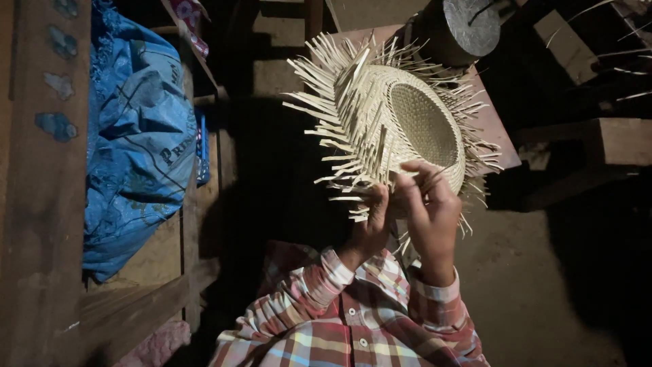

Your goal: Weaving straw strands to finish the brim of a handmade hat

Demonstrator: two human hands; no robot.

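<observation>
A single camera is riding on the person's head and looking steeply down past the checked shirt (353, 326) at the hands (407, 217), which are sitting close beneath the lens. It is taking in the dirt floor (543, 285) below, with a blue sack (136, 143) lying at the left edge.

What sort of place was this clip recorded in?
Probably a dim home craft workshop with a dirt floor: both hands work a half-woven straw hat above a low wooden table, beside a blue sack.
</observation>
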